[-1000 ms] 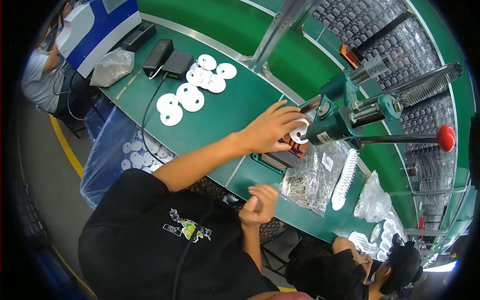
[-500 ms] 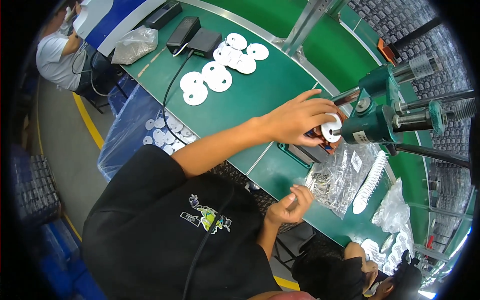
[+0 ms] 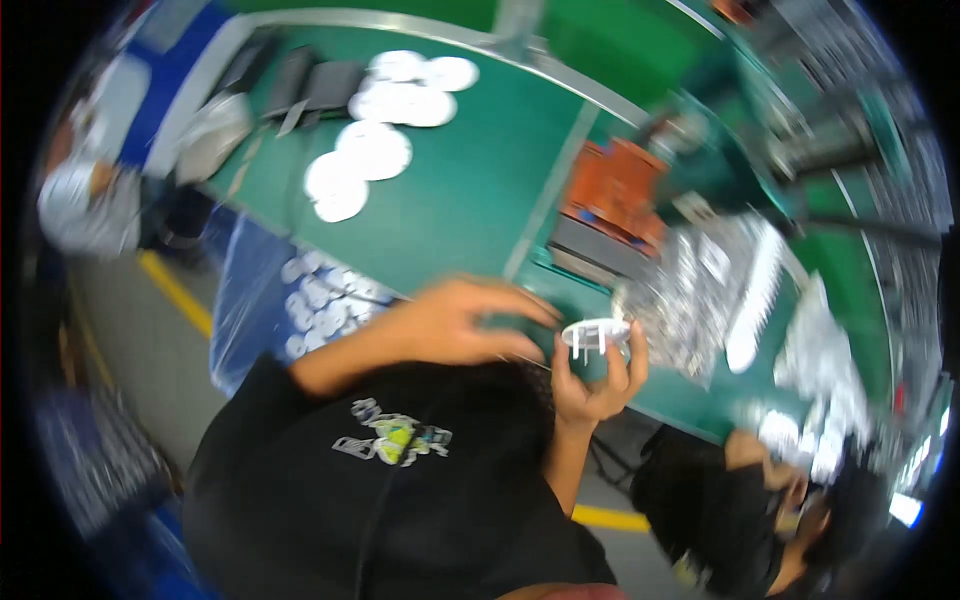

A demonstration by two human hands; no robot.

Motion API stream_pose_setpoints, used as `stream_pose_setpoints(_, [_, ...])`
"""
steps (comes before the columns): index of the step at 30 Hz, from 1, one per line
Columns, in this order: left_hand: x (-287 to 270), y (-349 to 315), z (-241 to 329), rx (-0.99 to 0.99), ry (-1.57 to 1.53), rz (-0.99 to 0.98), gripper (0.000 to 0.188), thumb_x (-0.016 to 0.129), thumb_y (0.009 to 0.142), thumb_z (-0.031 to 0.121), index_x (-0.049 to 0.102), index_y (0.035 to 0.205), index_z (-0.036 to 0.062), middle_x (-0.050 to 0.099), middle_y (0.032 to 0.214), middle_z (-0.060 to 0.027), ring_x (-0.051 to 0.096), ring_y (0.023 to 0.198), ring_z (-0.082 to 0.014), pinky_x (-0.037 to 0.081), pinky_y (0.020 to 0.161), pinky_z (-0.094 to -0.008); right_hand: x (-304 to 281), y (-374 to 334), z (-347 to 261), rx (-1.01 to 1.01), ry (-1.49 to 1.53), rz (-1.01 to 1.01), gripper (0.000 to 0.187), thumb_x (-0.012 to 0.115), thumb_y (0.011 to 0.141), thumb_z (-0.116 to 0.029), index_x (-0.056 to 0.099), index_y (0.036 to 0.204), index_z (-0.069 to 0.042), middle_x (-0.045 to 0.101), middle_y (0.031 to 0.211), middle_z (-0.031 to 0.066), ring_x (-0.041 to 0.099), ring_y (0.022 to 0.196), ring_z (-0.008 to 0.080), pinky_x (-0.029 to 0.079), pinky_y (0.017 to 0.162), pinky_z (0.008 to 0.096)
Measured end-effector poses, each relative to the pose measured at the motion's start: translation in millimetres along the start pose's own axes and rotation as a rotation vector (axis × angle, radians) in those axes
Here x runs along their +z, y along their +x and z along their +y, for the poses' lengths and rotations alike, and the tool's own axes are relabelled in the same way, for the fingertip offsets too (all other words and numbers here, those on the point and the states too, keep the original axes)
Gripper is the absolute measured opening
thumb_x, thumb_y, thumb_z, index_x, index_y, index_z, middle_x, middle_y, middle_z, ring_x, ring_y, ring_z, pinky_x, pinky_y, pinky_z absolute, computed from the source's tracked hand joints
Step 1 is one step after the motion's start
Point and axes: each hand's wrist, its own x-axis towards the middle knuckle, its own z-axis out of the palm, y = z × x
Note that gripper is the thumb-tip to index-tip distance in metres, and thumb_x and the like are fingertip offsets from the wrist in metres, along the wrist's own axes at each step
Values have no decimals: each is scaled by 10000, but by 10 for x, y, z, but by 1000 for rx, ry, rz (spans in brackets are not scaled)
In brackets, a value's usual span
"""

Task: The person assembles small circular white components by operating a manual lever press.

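Observation:
My right hand (image 3: 598, 390) grips a small white disc (image 3: 588, 332) between thumb and fingertips, just off the front edge of the green table. Several thin white prongs hang down from the disc's underside. Just left of it is my left hand (image 3: 462, 318), fingers stretched apart and a little blurred, holding nothing. Beyond my hands, an orange fixture (image 3: 612, 195) stands on a grey block (image 3: 598, 250) under a green press (image 3: 715, 165). A clear bag of metal pins (image 3: 680, 300) lies beside the block, close to my right hand.
White discs (image 3: 375, 150) lie in groups at the table's far left, near black boxes (image 3: 332, 85). A blue-lined bin (image 3: 240, 290) holds more discs. A row of stacked white discs (image 3: 752, 300) and a plastic bag (image 3: 815, 340) lie right. Another person (image 3: 715, 500) sits at lower right.
My left hand has left the fixture under the press and come back toward my body. The white disc is off the fixture; my right hand has risen and now holds a pronged disc.

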Motion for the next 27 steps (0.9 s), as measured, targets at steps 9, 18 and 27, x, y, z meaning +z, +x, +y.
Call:
stream_pose_setpoints(9, [-1683,-796,-406,-323,1101,545,313,621,967,151,608,1233,-15,635,1234,-175,587,1173,-326,421,1039,-392,-1255,143,1743,714,-332,183,315,799,808,-141,699,1081,-21,636,1295,166,601,1175,300,466,985,370])
stream_pose_setpoints(18, [-1787,-803,-618,-627,1100,313,492,626,966,285,529,1324,-39,546,1366,-222,520,1255,-386,400,1062,-416,-1215,34,1930,651,-266,-16,383,808,752,-135,686,1107,-56,633,1295,134,568,1217,309,447,1021,394])
stream_pose_setpoints(27, [-1794,-808,-587,-560,1100,326,459,635,951,266,567,1292,-34,594,1315,-218,565,1199,-390,400,1068,-416,-1175,181,1899,696,-278,-76,455,835,749,-178,652,1141,-36,620,1306,142,575,1172,311,479,933,398])
